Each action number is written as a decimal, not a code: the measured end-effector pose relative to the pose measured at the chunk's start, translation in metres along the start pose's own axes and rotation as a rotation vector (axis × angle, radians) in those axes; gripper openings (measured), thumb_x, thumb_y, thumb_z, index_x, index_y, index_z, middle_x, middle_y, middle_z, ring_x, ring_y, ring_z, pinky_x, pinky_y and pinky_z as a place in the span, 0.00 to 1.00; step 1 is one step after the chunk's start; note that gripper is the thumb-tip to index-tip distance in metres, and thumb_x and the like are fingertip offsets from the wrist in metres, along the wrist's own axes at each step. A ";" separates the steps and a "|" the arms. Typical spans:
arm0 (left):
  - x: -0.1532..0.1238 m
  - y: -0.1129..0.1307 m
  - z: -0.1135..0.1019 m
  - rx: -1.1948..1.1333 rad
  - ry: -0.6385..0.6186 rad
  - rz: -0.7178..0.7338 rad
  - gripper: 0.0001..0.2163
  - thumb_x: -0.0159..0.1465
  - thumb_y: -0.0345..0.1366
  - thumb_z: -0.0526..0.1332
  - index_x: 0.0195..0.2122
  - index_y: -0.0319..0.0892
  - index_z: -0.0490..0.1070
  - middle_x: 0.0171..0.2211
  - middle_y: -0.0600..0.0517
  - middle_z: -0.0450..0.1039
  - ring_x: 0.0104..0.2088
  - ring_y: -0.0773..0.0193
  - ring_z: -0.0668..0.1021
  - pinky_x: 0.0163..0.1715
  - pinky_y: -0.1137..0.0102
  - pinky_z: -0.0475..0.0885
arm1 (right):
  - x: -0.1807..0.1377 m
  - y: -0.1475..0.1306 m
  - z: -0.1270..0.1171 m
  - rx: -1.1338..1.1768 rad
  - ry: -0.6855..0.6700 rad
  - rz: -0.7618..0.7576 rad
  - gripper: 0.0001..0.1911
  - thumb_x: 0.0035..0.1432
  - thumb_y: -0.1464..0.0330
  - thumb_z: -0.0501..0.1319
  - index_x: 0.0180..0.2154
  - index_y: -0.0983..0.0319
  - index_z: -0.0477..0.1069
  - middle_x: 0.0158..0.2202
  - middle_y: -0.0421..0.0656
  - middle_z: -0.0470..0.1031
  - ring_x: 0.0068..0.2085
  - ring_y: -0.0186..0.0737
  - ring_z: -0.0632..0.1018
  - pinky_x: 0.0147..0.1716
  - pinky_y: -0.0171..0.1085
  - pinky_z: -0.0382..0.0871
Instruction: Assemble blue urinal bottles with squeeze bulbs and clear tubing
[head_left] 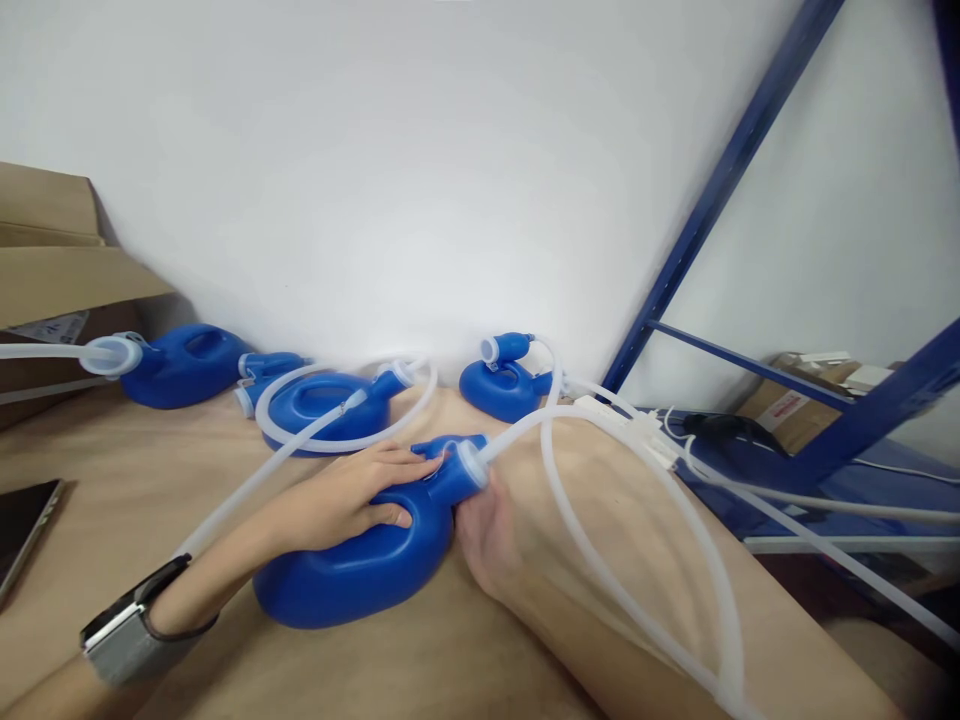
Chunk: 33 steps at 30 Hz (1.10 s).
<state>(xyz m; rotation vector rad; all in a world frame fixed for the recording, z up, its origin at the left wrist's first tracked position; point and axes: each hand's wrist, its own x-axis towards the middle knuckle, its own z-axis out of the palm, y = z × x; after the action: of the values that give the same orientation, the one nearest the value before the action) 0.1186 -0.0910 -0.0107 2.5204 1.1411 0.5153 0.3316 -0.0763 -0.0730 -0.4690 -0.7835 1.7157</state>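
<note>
A blue plastic urinal bottle lies on its side on the table in front of me. My left hand grips it from above, the thumb on the near side and the fingers reaching toward the neck. From the right, my right hand holds it below the neck; its fingers are mostly hidden behind the bottle. A pale cap sits on the neck, and a translucent tube runs out of it to the right in loops. Part of a blue funnel-shaped piece shows behind the neck.
More blue urinal bottles with tubes stand along the wall: one left, one at the middle, one right. A cardboard box and a dark device are at left. A power strip and blue shelving are right.
</note>
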 end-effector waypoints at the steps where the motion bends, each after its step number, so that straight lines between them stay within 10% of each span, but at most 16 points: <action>1: 0.000 0.000 0.001 0.012 0.003 0.008 0.29 0.71 0.43 0.64 0.72 0.54 0.60 0.71 0.50 0.64 0.71 0.48 0.65 0.69 0.50 0.63 | 0.001 -0.001 -0.002 0.006 -0.020 0.014 0.28 0.55 0.41 0.67 0.49 0.52 0.81 0.56 0.41 0.81 0.65 0.56 0.72 0.66 0.52 0.67; 10: 0.003 0.006 0.004 0.092 0.043 0.096 0.27 0.72 0.43 0.63 0.71 0.51 0.62 0.70 0.48 0.65 0.70 0.52 0.68 0.67 0.56 0.67 | 0.007 -0.012 -0.018 -0.047 -0.101 0.102 0.30 0.46 0.54 0.78 0.50 0.57 0.78 0.52 0.44 0.82 0.62 0.54 0.75 0.64 0.50 0.67; 33: 0.007 0.027 0.010 0.353 0.116 0.238 0.19 0.75 0.36 0.57 0.65 0.47 0.70 0.65 0.44 0.71 0.63 0.49 0.75 0.62 0.55 0.72 | 0.011 -0.018 -0.021 0.031 -0.091 0.119 0.23 0.41 0.69 0.68 0.44 0.57 0.78 0.41 0.40 0.84 0.48 0.46 0.81 0.56 0.43 0.73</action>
<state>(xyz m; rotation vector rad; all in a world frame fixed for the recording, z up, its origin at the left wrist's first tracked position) 0.1449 -0.1046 -0.0069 2.9905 1.0547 0.5691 0.3551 -0.0575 -0.0740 -0.4259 -0.8072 1.8680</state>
